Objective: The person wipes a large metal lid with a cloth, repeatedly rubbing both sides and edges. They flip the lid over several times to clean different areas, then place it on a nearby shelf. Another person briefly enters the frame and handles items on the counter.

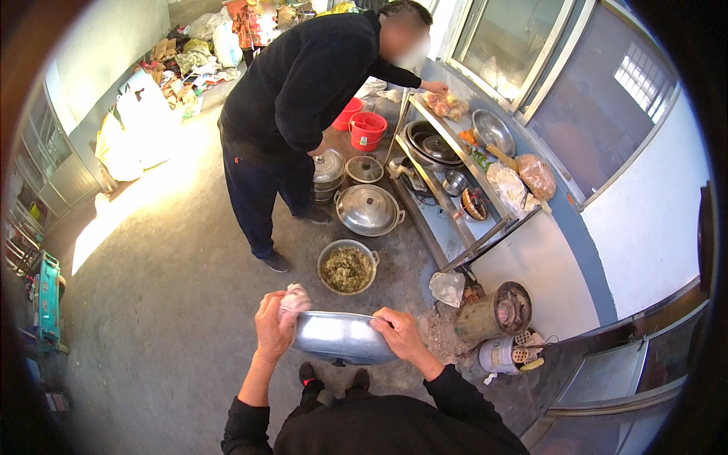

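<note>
In front of my body a shiny domed metal pot lid [344,336] is tilted, with a dark knob at its lower side. My right hand [401,335] grips its right rim, thumb on top. A pale, crumpled cloth [295,299] is in my left hand [273,327], held against the lid's left edge. Just beyond the lid, a two-handled metal pot [375,263] stands uncovered on the concrete floor. It contains chopped greenish-brown food [346,270]. Behind it sits a wide pot covered by a metal lid [368,209].
Another person [307,79] bends over the pots, one hand at a bag [446,105] on the metal rack [472,165]. Red buckets [368,133] stand behind. To my right are a cylindrical stove [483,315] and a bucket of perforated briquettes [500,355].
</note>
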### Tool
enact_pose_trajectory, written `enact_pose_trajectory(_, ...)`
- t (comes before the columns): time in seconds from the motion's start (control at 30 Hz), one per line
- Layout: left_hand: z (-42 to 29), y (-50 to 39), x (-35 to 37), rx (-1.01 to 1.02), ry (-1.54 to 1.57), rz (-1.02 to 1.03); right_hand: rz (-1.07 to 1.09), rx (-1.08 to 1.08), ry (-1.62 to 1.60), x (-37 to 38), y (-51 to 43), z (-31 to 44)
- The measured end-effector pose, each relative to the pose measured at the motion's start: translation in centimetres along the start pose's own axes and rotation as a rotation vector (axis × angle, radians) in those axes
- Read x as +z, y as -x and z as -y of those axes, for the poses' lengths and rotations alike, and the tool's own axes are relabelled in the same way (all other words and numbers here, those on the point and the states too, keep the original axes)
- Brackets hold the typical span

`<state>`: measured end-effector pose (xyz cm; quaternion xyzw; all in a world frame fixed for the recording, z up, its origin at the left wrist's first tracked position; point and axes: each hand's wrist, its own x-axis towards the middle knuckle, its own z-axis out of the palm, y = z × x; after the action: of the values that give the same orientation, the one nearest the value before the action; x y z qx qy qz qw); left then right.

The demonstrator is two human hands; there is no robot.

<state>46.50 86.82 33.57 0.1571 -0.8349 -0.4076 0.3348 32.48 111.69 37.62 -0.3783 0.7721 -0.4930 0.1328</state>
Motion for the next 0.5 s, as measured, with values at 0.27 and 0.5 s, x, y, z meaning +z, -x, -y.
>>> enact_pose_trajectory(0.27,-7.2,-2.4,2.9,0.378,-0.276,0.322,-0.077,-0.152,0.138,2.1,-0.1,-1.0)
enact_pose_trajectory(0.5,2.0,-2.3,1.1,-0.106,0.166,0.030,-0.126,-0.033,-0.074,-1.2,1.4,0.3)
